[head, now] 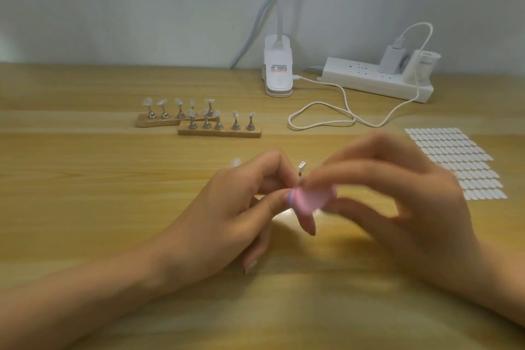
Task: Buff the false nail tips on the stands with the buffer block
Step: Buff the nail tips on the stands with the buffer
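— Head view: where is the buffer block?

— Low in the middle, just above the counter. It is a pink, badly blurred shape. The right hand has its grip closed on it, thumb below and fingers curled over the top.

— And the left hand?

— Its grip pinches a single stand between thumb and forefinger. Only a dark stem and a pale piece at its top show above the fingers. The block lies against the left thumb tip, just below that stem. Whether it touches a nail tip I cannot tell, because fingers and blur cover the spot.

— What stands behind the hands?

— Two wooden bases, the rear base and the front base, overlap end to end. Each carries a row of metal stands topped with clear nail tips. A small white blurred thing lies just beyond the left knuckles.

— Further back?

— A white clip lamp stands by the wall. To its right is a power strip with a charger plugged in. A white cable loops across the counter. At the right lies a sheet of white oval tabs, its near corner hidden behind the right hand.
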### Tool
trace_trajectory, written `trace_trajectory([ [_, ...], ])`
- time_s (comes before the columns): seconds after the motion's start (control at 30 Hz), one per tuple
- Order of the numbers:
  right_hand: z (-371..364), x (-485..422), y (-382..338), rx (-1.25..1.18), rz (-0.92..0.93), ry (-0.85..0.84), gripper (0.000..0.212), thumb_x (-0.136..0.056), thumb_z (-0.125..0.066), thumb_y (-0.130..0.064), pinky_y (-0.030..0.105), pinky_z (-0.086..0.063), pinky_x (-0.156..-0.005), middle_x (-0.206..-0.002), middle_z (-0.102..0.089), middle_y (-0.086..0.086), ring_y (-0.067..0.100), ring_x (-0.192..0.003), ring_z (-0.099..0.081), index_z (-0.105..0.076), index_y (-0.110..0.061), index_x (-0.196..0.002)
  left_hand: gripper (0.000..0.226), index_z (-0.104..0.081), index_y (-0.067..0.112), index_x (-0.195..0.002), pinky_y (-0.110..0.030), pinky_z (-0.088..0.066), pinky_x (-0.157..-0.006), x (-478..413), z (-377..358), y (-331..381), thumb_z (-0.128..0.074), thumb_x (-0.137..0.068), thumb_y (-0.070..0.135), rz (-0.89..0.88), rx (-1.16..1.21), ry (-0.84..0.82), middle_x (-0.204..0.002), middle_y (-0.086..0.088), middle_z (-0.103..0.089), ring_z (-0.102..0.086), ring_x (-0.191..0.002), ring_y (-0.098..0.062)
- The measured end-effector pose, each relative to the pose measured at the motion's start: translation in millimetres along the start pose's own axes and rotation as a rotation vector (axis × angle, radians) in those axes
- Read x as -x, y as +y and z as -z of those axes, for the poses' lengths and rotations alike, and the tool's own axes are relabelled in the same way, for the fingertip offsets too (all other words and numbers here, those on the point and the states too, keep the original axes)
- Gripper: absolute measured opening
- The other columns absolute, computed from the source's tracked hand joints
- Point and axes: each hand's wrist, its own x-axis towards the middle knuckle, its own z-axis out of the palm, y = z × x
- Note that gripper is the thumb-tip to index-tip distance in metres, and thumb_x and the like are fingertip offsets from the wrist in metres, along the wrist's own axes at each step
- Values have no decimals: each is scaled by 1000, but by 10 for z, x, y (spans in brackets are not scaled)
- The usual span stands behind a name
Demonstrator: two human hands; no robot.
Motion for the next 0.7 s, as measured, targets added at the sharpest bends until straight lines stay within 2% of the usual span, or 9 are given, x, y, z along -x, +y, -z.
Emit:
trace_trajectory([
  [0.17, 20, 2, 38, -17, -49, 17, 21, -90, -71, -17, 20, -48, -84, -96, -61, 4, 8, -91, -60, -63, -21, -109, 10, -48, 19, -89, -12, -31, -38, -1, 0, -6, -49, -99, 18, 7, 21, 2, -87, -1, -76, -41, -27, -11],
  [0.27, 3, 9, 14, -14, 12, -19, 19, -90, -68, -20, 16, -46, -84, -95, -62, 4, 7, -90, -59, -64, -22, -108, 11, -49, 21, -89, -12, -30, -38, -1, -6, 2, -48, -99, 19, -2, 7, -1, -87, -1, -75, -41, -28, -10],
  [0.37, 17, -5, 39, -11, -39, -1, 20, -88, -68, -17, 22, -49, -84, -95, -61, 6, 10, -90, -59, -63, -20, -107, 11, -47, 16, -90, -12, -30, -38, -4, 4, -3, -49, -100, 20, 1, 19, 6, -87, -2, -76, -41, -27, -10],
  [0.5, -7, 1, 4, -1, 11, -13, 18, -89, -68, -19, 13, -44, -85, -96, -61, 3, 8, -89, -59, -63, -24, -106, 9, -49, 16, -91, -14, -30, -38, 0, 1, 2, -48, -99, 19, -1, 5, -11, -87, -2, -75, -41, -27, -11],
  [0.6, 10, -6, 41, -15, -55, 7, 19, -89, -71, -14, 19, -47, -85, -96, -61, 1, 10, -90, -60, -63, -21, -106, 11, -47, 13, -92, -13, -31, -38, -1, 0, -3, -49, -100, 20, 0, 23, -5, -88, -3, -75, -41, -27, -10],
  [0.7, 4, 1, 21, 2, -4, -6, 18, -90, -69, -19, 11, -42, -88, -97, -61, 1, 5, -93, -57, -63, -24, -106, 9, -49, 18, -91, -14, -31, -38, -4, -4, 8, -48, -99, 21, -5, 10, -18, -88, -2, -75, -40, -28, -10],
])
